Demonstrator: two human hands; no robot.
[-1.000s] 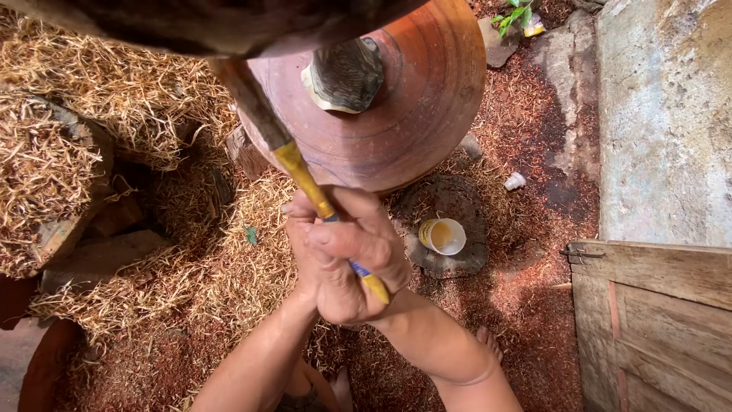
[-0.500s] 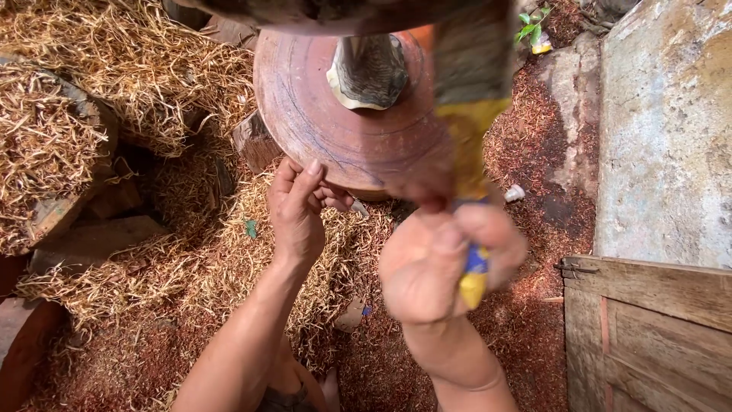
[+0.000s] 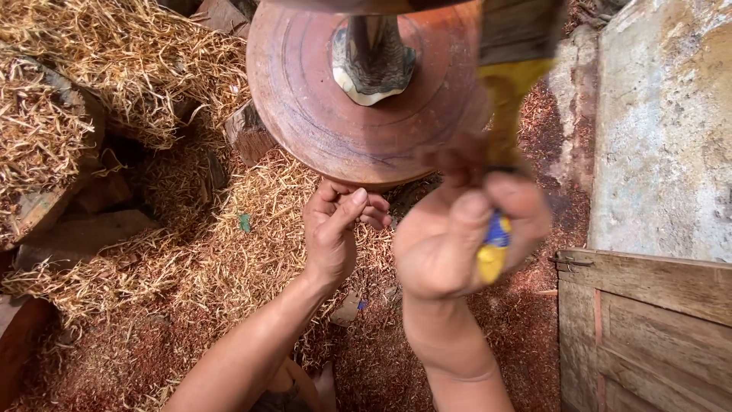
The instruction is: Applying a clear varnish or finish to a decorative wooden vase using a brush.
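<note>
disc (image 3: 335,114): reddish-brown, ringed | tool handle (image 3: 494,248): yellow, blue | shavings (image 3: 114,53): straw-yellow

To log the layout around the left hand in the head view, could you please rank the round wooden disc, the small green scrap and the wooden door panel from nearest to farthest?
From the left hand:
1. Round wooden disc, just above the fingertips.
2. Small green scrap, lying to the left on the shavings.
3. Wooden door panel, far right, beyond the right hand.
</note>
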